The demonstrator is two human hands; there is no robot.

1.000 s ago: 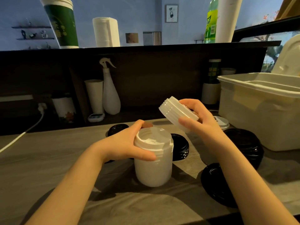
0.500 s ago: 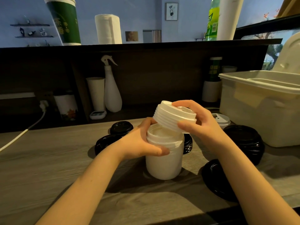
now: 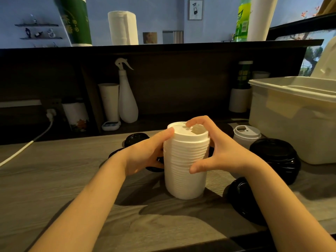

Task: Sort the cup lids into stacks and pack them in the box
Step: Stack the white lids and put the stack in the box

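A tall stack of white cup lids (image 3: 185, 171) stands upright on the wooden counter (image 3: 54, 179) in the middle. My left hand (image 3: 145, 153) grips its upper left side, thumb at the top rim. My right hand (image 3: 212, 151) curls round the right side, thumb low on the front and fingers over the top lid. Black lid stacks lie to the right (image 3: 274, 157), at the near right (image 3: 241, 199), and behind my left hand (image 3: 136, 139). A short white lid stack (image 3: 246, 134) sits by the open pale plastic box (image 3: 294, 113) on the right.
A raised dark shelf runs across the back. Under it stand a white spray bottle (image 3: 126, 99), paper cups (image 3: 109, 100) and a small timer (image 3: 111, 125). A white cable (image 3: 27, 144) crosses the counter at far left. The counter's front edge is near my forearms.
My right hand brought the small white lid stack down onto the standing stack, which is now one taller stack. Both hands now wrap its sides.
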